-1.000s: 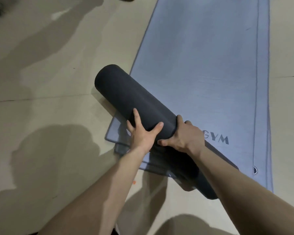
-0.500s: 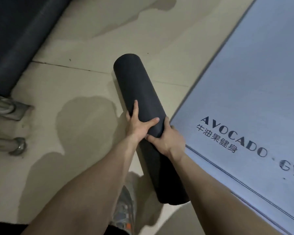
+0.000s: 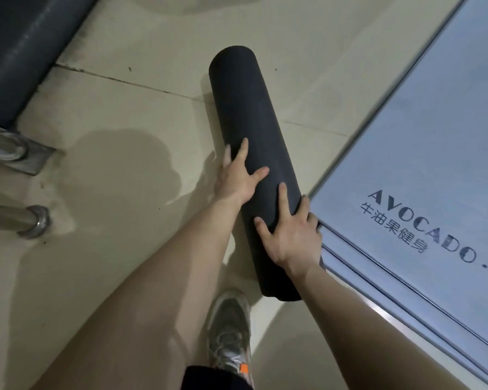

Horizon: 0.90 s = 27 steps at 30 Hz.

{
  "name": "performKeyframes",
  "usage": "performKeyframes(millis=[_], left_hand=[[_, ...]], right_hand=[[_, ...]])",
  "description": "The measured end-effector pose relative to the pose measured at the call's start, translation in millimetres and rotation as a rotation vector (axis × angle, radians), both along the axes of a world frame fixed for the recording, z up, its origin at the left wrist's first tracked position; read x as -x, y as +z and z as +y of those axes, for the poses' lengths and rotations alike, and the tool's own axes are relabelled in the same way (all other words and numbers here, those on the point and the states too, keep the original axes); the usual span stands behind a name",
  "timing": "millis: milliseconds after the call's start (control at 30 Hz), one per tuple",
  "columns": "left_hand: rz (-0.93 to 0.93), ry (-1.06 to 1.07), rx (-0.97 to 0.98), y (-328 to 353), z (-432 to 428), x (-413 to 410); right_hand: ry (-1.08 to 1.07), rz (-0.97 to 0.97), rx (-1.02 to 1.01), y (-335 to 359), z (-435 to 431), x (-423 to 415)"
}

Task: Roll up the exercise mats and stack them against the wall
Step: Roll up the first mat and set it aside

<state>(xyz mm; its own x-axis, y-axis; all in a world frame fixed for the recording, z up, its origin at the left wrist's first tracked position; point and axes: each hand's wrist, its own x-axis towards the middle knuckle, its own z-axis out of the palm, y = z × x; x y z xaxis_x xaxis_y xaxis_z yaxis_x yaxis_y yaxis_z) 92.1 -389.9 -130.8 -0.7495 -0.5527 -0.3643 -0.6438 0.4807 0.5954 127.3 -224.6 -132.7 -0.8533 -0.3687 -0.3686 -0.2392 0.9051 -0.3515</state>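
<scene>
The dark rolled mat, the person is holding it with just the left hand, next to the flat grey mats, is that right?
Not quite. The head view shows both hands on the rolled mat: the left hand on its left side and the right hand on its right side. It is next to the flat grey mats.

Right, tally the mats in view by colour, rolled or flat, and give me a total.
Dark rolled mats: 2, one held in both hands, one at the top left corner.
Light blue flat mats: at least 2, stacked, top one printed AVOCADO, another edge showing beneath it.
Total: at least 4 mats.
</scene>
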Motion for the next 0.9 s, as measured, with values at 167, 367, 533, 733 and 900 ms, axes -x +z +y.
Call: performKeyframes(millis=[167,367,533,733,900], left_hand=[[-0.023,-0.273,0.172,-15,8,-19],[0.002,-0.384,0.353,-53,36,8],[-0.075,-0.404,0.346,-61,36,13],[-0.134,-0.418,0.184,-35,26,20],[-0.049,-0.416,0.17,-17,0,16]], right_hand=[[-0.014,0.066,0.002,4,-14,-17],[-0.055,0.087,-0.03,-41,18,10],[-0.043,-0.017,-0.01,-38,19,20],[0.024,-0.117,0.145,-20,16,50],[0.088,-0.048,0.194,-11,-4,80]])
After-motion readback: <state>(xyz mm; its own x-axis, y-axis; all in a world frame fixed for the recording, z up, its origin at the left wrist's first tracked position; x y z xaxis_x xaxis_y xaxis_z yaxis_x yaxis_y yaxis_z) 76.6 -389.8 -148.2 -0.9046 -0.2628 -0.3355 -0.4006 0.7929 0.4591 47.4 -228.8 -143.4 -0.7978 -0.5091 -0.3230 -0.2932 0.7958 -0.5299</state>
